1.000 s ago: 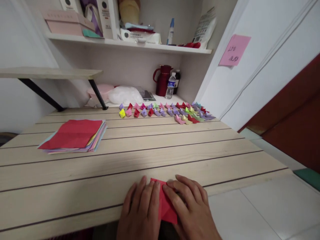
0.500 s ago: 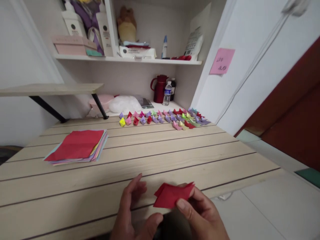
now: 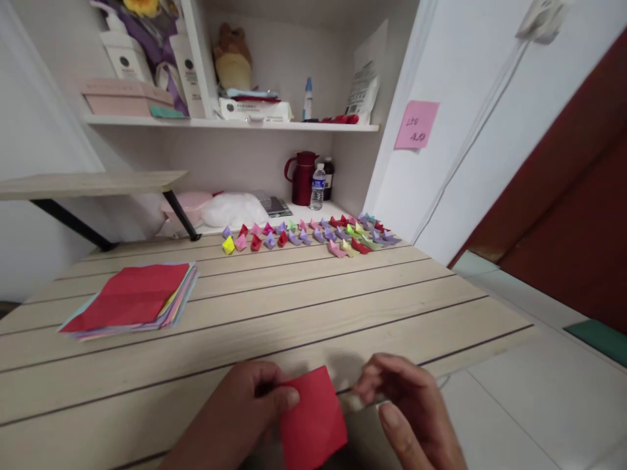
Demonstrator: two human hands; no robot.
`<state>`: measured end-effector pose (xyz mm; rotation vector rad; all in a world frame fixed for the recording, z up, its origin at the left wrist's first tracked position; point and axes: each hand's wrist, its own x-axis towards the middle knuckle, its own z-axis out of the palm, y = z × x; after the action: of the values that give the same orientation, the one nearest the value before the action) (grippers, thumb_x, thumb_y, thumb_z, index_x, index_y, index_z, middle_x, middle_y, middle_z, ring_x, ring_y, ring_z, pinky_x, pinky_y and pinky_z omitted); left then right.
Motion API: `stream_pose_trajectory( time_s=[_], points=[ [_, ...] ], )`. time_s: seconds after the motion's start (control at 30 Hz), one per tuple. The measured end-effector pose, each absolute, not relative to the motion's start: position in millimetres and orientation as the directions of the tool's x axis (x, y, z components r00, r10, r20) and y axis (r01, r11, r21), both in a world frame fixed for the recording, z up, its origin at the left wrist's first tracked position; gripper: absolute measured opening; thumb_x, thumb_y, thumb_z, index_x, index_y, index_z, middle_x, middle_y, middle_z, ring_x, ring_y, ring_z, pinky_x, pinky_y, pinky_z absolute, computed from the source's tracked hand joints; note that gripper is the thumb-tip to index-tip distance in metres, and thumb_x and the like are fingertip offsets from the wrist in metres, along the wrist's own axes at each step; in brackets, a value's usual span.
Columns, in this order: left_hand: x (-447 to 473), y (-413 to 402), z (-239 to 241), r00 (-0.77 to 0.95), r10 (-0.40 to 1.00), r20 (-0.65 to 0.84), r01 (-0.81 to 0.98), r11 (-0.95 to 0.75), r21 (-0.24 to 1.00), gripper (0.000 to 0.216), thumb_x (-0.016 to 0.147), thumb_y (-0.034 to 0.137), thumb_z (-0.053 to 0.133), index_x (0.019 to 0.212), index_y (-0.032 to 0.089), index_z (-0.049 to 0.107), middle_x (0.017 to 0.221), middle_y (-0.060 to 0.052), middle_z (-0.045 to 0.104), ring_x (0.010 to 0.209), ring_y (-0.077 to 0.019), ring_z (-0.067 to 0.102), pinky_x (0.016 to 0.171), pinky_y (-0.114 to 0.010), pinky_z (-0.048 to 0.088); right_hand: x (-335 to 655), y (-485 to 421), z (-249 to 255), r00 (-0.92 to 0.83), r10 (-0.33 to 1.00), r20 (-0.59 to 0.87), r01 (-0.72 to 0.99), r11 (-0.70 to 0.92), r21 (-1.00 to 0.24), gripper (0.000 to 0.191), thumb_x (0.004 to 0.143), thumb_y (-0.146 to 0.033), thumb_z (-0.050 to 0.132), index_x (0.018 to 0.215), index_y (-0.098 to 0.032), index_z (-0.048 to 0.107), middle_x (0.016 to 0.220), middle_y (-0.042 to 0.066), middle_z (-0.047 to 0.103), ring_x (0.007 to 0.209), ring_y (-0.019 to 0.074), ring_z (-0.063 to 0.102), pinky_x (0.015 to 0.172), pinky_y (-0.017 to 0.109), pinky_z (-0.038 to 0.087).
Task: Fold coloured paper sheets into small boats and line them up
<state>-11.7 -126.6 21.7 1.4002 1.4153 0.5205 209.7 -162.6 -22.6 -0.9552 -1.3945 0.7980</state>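
Observation:
My left hand (image 3: 245, 408) pinches the left edge of a folded red paper (image 3: 311, 418) and holds it just above the near edge of the wooden table (image 3: 304, 307). My right hand (image 3: 406, 411) hovers beside the paper's right side, fingers curled and slightly blurred, holding nothing that I can see. A stack of coloured paper sheets (image 3: 130, 303) with a red sheet on top lies at the left. Several small folded paper boats (image 3: 308, 235) in many colours stand in rows at the table's far side.
A red jug (image 3: 300, 177) and a water bottle (image 3: 318, 186) stand at the back by the wall. A pink sticky note (image 3: 416, 124) hangs on the white wall at right. Upper shelf (image 3: 230, 123) holds boxes and bottles. A side shelf (image 3: 88, 184) juts out at left.
The red paper has passed from my right hand to my left hand and now faces me flat. Before that both hands pressed it on the table. The camera has tilted up slightly.

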Motion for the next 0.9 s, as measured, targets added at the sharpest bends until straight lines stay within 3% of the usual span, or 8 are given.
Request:
stream_pose_trajectory(
  time_s=[0.1, 0.2, 0.3, 0.37, 0.5, 0.6, 0.77, 0.9],
  points=[
    [-16.8, -105.6, 21.5, 0.248, 0.926, -0.285, 0.72, 0.021, 0.694, 0.019, 0.073, 0.034, 0.054, 0.066, 0.019, 0.063, 0.056, 0.004, 0.054, 0.056, -0.0137, 0.05, 0.05, -0.025, 0.03, 231.9, -152.0, -14.8, -0.287, 0.747, 0.599, 0.465, 0.655, -0.595, 0.042, 0.091, -0.048, 0.058, 0.128, -0.029, 0.053, 0.13, 0.012, 0.056, 0.123, 0.0301, 0.054, 0.097, 0.043, 0.048],
    [-11.2, -90.4, 26.0, 0.315, 0.92, -0.232, 0.778, -0.11, 0.619, 0.013, 0.069, 0.03, 0.059, 0.062, 0.02, 0.064, 0.059, 0.004, 0.058, 0.061, -0.0143, 0.053, 0.053, -0.026, 0.03, 230.2, -136.6, -13.9, -0.641, 0.535, 0.551, 0.523, 0.829, -0.196, 0.054, 0.088, -0.051, 0.063, 0.135, -0.027, 0.051, 0.136, 0.011, 0.057, 0.133, 0.0325, 0.044, 0.107, 0.049, 0.038],
    [-0.1, -85.8, 32.0, 0.383, 0.909, -0.166, 0.815, -0.248, 0.524, 0.012, 0.071, 0.028, 0.061, 0.06, 0.022, 0.062, 0.061, 0.004, 0.06, 0.062, -0.0153, 0.055, 0.055, -0.027, 0.031, 217.3, -128.6, -23.2, -0.712, 0.468, 0.523, 0.535, 0.844, -0.026, 0.039, 0.094, -0.024, 0.054, 0.133, -0.025, 0.054, 0.127, 0.006, 0.065, 0.125, 0.0267, 0.051, 0.101, 0.045, 0.04],
    [3.9, -89.0, 32.5, 0.385, 0.917, -0.099, 0.842, -0.305, 0.445, 0.006, 0.075, 0.023, 0.06, 0.073, 0.022, 0.065, 0.074, 0.001, 0.065, 0.071, -0.0183, 0.059, 0.06, -0.029, 0.036, 210.3, -128.9, -30.0, -0.655, 0.495, 0.571, 0.577, 0.816, -0.046, 0.038, 0.094, -0.014, 0.05, 0.13, -0.024, 0.058, 0.123, 0.005, 0.068, 0.118, 0.0248, 0.055, 0.093, 0.041, 0.042],
    [-5.7, -111.9, 17.9, 0.287, 0.948, 0.14, 0.911, -0.315, 0.264, 0.037, 0.085, 0.007, 0.045, 0.118, 0.016, 0.06, 0.125, -0.016, 0.06, 0.108, -0.0293, 0.057, 0.089, -0.045, 0.04, 204.6, -135.0, -34.0, -0.58, 0.559, 0.592, 0.603, 0.784, -0.15, 0.034, 0.093, -0.019, 0.053, 0.126, -0.021, 0.061, 0.121, 0.007, 0.067, 0.112, 0.0247, 0.056, 0.087, 0.039, 0.041],
    [-20.9, -139.0, -1.9, 0.384, 0.662, 0.644, 0.851, -0.524, 0.03, 0.028, 0.091, 0.014, 0.051, 0.115, 0.02, 0.063, 0.122, -0.009, 0.065, 0.117, -0.0241, 0.054, 0.103, -0.041, 0.035, 204.0, -139.3, -31.2, -0.559, 0.604, 0.568, 0.62, 0.759, -0.198, 0.035, 0.092, -0.019, 0.055, 0.127, -0.023, 0.061, 0.121, 0.007, 0.067, 0.11, 0.0243, 0.056, 0.087, 0.039, 0.04],
    [-32.1, -164.4, -24.9, 0.58, 0.573, 0.58, 0.769, -0.62, -0.157, 0.037, 0.091, 0.044, 0.055, 0.117, 0.021, 0.065, 0.115, -0.001, 0.073, 0.108, -0.0191, 0.059, 0.103, -0.034, 0.031, 207.4, -140.3, -21.5, -0.578, 0.681, 0.45, 0.622, 0.725, -0.297, 0.039, 0.09, -0.02, 0.058, 0.129, -0.027, 0.058, 0.124, 0.006, 0.064, 0.113, 0.0252, 0.054, 0.09, 0.041, 0.039],
    [-30.5, -162.1, -28.8, 0.491, 0.643, 0.587, 0.81, -0.585, -0.036, 0.025, 0.091, 0.036, 0.057, 0.111, 0.028, 0.067, 0.112, 0.005, 0.073, 0.103, -0.0164, 0.062, 0.099, -0.034, 0.034, 212.8, -127.9, -9.0, -0.628, 0.701, 0.337, 0.558, 0.708, -0.432, 0.037, 0.09, -0.027, 0.062, 0.127, -0.028, 0.056, 0.118, 0.005, 0.064, 0.11, 0.0236, 0.055, 0.091, 0.04, 0.041]
  ],
)
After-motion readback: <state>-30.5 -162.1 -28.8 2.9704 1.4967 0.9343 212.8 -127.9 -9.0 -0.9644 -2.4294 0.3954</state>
